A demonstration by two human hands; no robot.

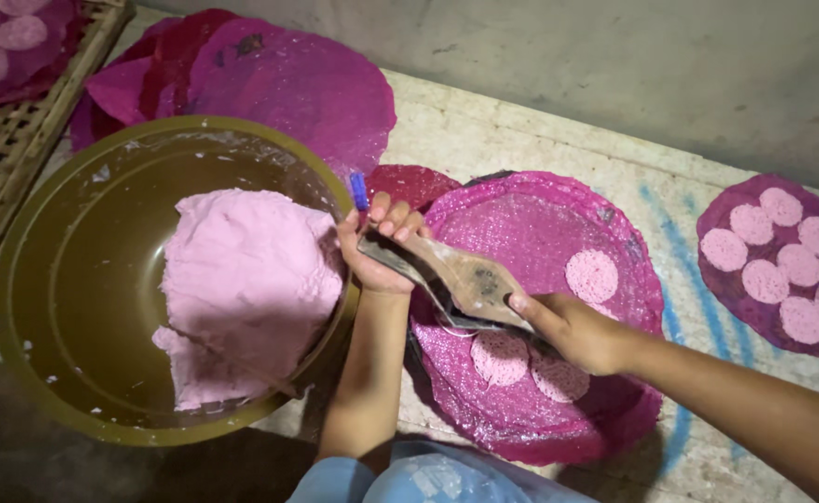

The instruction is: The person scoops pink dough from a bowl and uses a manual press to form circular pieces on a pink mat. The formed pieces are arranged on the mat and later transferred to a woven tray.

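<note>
Two of our hands meet over the rim of the big olive bowl (74, 224). Our left hand (377, 247) clenches the near end of a dough-smeared press (451, 279), fingers curled over it right at the bowl's edge, with a small blue thing (359, 191) poking up beside the fingertips. Our right hand (577, 331) grasps the other end of the press, thumb along its top. Inside the bowl sits a large lump of pale pink dough (242, 289), leaning against the right wall. Under the press lies a round magenta mat (540, 224) carrying three flat pink discs (592, 275). Another mat (764, 307) with more discs rests well apart at the right, and bare magenta sheets (288, 84) overlap behind the bowl beside a woven tray (18, 140).
</note>
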